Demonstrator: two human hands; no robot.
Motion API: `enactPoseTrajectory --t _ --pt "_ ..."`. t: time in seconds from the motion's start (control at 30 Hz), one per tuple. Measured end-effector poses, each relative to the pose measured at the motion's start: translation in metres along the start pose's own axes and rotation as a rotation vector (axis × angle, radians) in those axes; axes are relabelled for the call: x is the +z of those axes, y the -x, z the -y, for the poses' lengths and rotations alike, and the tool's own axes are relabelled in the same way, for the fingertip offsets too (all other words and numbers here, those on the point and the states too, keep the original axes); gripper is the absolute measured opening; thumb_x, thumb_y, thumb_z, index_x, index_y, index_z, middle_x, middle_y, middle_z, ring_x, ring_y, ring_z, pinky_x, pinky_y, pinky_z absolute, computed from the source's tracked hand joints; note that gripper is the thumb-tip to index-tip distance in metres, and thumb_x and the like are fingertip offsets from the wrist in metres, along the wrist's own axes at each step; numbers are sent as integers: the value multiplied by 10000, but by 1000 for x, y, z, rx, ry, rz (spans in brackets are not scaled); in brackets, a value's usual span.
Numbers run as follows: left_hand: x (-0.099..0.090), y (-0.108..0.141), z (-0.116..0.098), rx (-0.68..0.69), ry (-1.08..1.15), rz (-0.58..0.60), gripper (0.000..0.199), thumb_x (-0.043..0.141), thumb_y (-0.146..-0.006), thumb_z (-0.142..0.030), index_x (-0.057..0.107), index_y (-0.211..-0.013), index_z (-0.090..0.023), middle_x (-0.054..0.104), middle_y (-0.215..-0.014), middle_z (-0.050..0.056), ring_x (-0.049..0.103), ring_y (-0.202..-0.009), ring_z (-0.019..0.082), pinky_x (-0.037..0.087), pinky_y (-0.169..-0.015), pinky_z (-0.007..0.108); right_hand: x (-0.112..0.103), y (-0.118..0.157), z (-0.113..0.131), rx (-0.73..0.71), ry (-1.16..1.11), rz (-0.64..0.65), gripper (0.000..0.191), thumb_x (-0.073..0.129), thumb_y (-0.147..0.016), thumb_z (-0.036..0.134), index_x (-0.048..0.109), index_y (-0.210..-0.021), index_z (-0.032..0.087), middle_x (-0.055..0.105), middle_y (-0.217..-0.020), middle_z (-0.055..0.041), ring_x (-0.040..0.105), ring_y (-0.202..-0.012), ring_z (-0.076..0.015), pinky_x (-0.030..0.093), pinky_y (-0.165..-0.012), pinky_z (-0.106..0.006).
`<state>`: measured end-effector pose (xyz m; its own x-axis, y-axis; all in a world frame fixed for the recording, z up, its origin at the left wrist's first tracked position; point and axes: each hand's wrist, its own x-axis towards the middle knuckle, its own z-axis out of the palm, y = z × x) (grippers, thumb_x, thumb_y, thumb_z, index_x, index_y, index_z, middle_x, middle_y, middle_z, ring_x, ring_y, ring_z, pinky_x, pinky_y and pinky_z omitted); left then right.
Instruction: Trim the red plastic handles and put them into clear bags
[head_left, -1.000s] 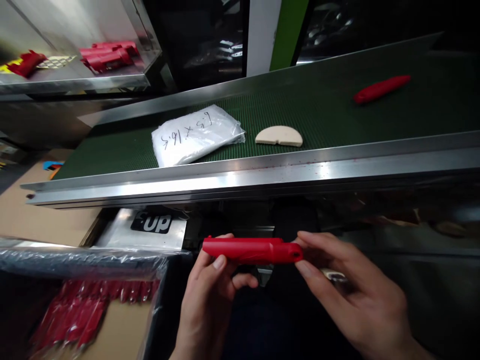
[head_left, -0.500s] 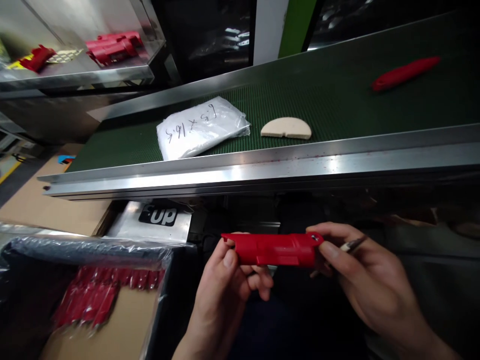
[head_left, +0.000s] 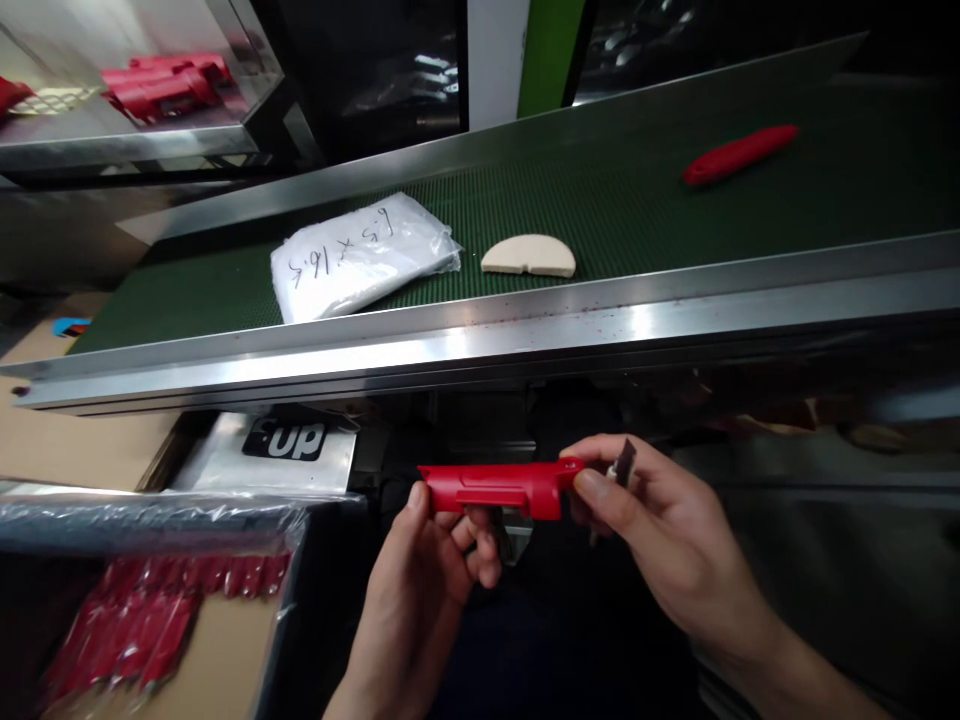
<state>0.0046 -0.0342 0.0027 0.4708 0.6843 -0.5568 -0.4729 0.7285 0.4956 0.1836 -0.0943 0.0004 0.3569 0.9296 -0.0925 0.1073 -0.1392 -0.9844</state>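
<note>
Below the conveyor's steel rail, both my hands hold a red plastic handle piece (head_left: 499,486) level. My left hand (head_left: 431,570) grips its left end from underneath, thumb on the front. My right hand (head_left: 660,535) pinches the right end with thumb and forefinger and also holds a small dark blade-like tool (head_left: 622,463) that sticks up between the fingers. Another red handle (head_left: 739,153) lies far right on the green belt (head_left: 637,200).
A white plastic bag with handwriting (head_left: 360,255) and a beige half-round piece (head_left: 528,257) lie on the belt. At lower left a plastic-lined carton (head_left: 150,620) holds several red pieces. More red parts (head_left: 161,85) sit on a steel shelf at upper left.
The red piece has been turned over in my hands and moved slightly left. The small dark tool in my right hand now points upward. The view has shifted.
</note>
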Motion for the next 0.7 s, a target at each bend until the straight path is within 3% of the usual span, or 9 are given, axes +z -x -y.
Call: enactPoseTrajectory --t 0.17,0.3,0.47,0.7 --pt "0 -9 -2 -38 130 -113 237 526 -898 -206 663 -1054 -92 622 -724 73 583 -600 157 508 -543 253 3 2 13 -116 82 31 93 635 -896 299 663 -975 259 646 -843 30 606 -695 -59 487 -594 -114" --pt "-5 -15 3 -109 223 -152 312 487 -869 -148 638 -1119 -40 663 -771 115 597 -571 163 510 -507 248 6 7 13 -188 90 67 207 657 -871 222 666 -1065 294 651 -1032 5 645 -858 -100 522 -645 -148" --pt "-7 -18 14 -184 287 -177 367 453 -852 -106 610 -1179 -51 699 -898 147 662 -686 178 552 -589 259 12 8 18 -239 83 76 238 655 -848 151 673 -1063 251 662 -992 -11 637 -781 -88 542 -638 -157" --pt "-7 -19 20 -205 313 -153 420 446 -854 -125 576 -1248 -62 696 -858 136 662 -698 192 529 -562 256 17 9 18 -302 121 96 272 625 -869 139 630 -1112 259 629 -1053 -12 635 -856 -91 545 -691 -153"
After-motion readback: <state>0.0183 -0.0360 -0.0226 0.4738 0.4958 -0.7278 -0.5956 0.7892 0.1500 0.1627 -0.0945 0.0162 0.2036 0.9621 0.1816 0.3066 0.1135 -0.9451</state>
